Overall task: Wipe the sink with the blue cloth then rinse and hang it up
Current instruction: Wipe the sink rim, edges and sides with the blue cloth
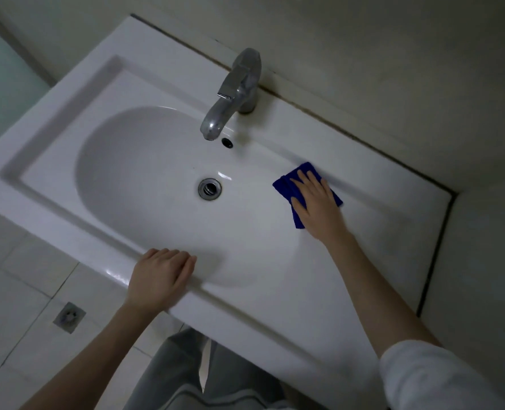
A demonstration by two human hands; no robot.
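Observation:
A white sink (68, 149) with an oval basin fills the view. A folded blue cloth (283, 184) lies flat on the basin's right edge. My right hand (316, 202) presses down on the cloth with straight fingers and covers most of it. My left hand (159, 276) rests on the sink's front rim, fingers bent over the edge into the basin and holding nothing. The chrome tap (236, 90) stands at the back, its spout over the basin, with no water running.
A metal drain (209, 188) sits in the basin's middle, an overflow hole (227, 142) below the spout. Walls close in behind and to the right. Tiled floor with a floor drain (69, 317) lies at the left.

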